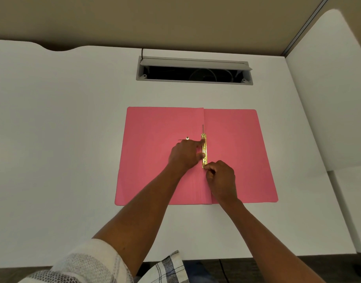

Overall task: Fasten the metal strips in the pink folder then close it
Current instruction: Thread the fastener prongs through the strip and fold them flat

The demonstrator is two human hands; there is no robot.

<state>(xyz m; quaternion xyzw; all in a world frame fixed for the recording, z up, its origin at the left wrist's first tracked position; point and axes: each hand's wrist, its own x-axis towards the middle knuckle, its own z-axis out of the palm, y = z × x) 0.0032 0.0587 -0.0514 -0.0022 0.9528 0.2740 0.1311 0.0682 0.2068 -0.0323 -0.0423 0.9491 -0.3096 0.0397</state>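
The pink folder (pixel 236 152) lies open and flat on the white desk. A gold metal fastener bar (pixel 204 149) runs along its centre fold, and a thin metal prong (pixel 203 128) sticks out past the bar's far end. My left hand (pixel 184 154) rests on the left leaf, with index finger and thumb pressing on the bar. My right hand (pixel 221 179) sits at the bar's near end, fingertips pinched on the strip there; that strip is hidden under the fingers.
The white desk (pixel 73 119) has an open grey cable hatch (pixel 194 70) beyond the folder. A white partition panel (pixel 328 88) stands on the right. The desk's front edge runs near my body, and a dark cable (pixel 223 270) hangs below it.
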